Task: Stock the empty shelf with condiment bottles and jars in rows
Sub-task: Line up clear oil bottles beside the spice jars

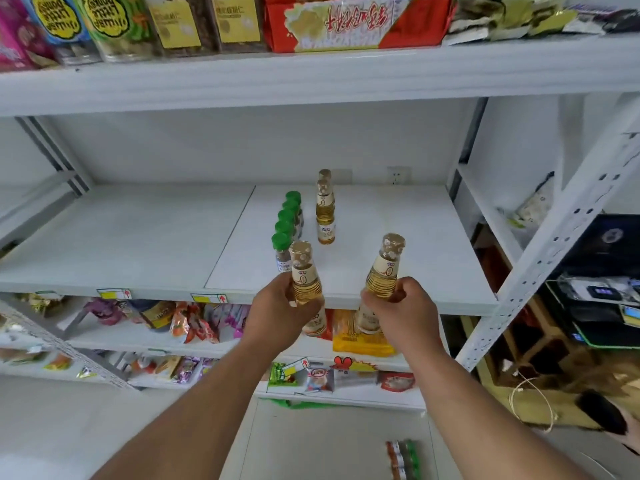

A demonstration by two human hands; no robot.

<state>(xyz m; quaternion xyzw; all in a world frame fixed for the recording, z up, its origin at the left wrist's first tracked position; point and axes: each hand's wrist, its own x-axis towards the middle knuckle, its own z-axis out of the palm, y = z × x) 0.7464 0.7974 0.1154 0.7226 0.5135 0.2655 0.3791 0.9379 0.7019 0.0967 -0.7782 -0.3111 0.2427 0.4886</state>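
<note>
Now L hand [277, 306] grips one amber bottle [304, 282], R hand [398, 306] grips another [382, 275], both at the shelf [138, 237] front edge, caps up; L near upright, R's long axis tipped right. Step: adding to the amber row [325, 216] beside the green-cap jars [287, 223]. Next prob: set each down upright, in line w/ that row.
</note>
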